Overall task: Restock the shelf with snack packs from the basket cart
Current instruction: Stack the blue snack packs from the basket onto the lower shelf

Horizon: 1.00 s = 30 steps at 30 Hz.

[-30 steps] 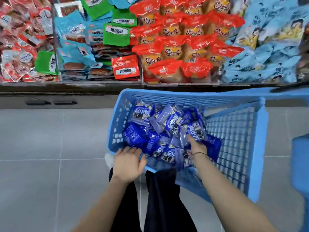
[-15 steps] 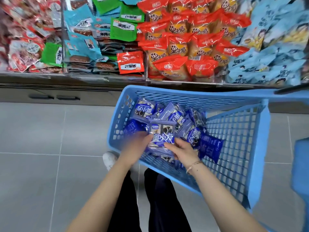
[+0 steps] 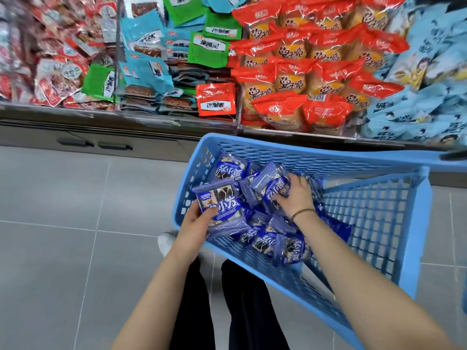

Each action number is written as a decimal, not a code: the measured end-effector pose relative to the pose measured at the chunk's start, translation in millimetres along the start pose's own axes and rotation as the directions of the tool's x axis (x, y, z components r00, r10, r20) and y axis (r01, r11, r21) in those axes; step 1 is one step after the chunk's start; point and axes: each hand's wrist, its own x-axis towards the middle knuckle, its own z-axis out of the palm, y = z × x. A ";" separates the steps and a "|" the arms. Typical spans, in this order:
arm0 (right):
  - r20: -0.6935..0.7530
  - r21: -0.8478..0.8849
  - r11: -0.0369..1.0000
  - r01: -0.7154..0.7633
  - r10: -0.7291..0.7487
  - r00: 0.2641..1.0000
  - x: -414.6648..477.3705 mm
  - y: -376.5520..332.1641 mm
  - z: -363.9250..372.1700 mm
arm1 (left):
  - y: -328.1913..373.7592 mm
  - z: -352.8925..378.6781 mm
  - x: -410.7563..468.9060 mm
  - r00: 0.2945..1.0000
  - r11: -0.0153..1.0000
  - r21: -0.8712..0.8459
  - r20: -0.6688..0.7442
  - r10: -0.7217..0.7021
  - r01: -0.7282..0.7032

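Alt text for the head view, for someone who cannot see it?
Both hands reach into a blue basket cart of blue snack packs: the left hand grips one pack, the right hand clutches another pack. A stocked shelf stands behind.

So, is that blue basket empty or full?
Neither: partly full. Many purple-blue snack packs lie piled in the blue basket; the left hand and right hand grip packs.
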 end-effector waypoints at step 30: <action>0.157 0.566 0.748 0.346 -0.510 0.846 -50.5 -84.6 -48.0 | 37.1 39.3 -12.0 0.922 0.895 0.442 0.367 -0.126 -0.054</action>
